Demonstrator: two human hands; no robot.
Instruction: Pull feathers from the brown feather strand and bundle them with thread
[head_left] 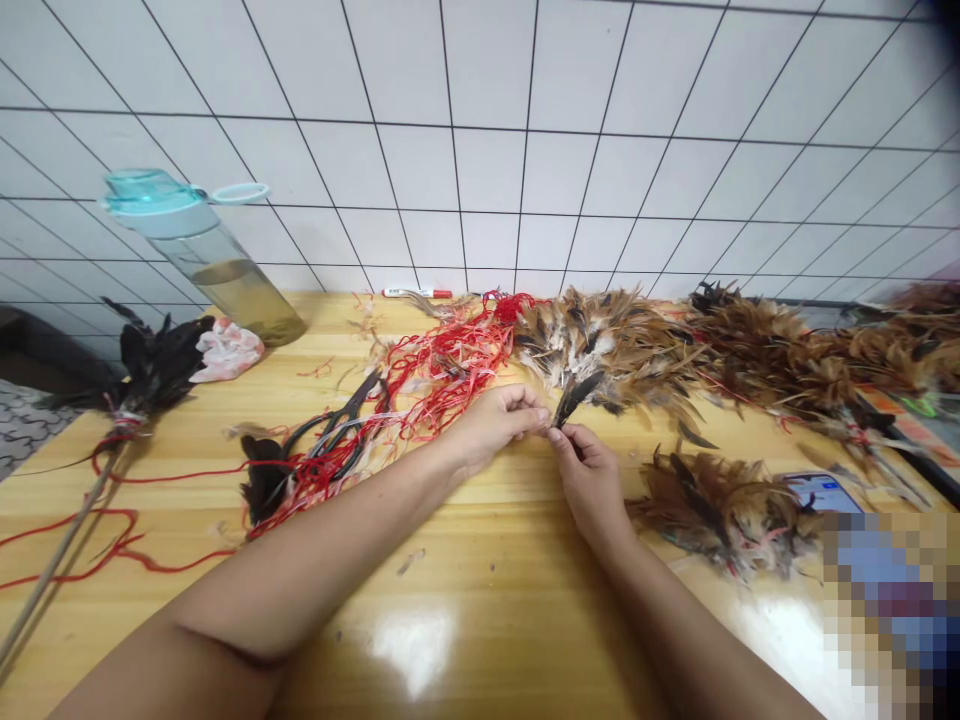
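Forearms lay across the table (420, 640). The left hand (499, 425) and right hand (589, 475) each pinched the quill of one dark feather (576, 397), just before the brown feather heaps (622, 340). One black-feathered stick (154, 365) appeared bound; most feathers evidently lay loose.

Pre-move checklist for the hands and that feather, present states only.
1. Grip: left hand and right hand both pinch the small dark feather at its base: ok.
2. Black-handled scissors free of the tangled red string: not ok, strands lie across them.
3. Brown feather pile just behind the hands: ok.
4. Clear plastic bottle with teal lid apart from both hands: ok.
5. String tied on the feather's quill: cannot tell, fingers hide it.
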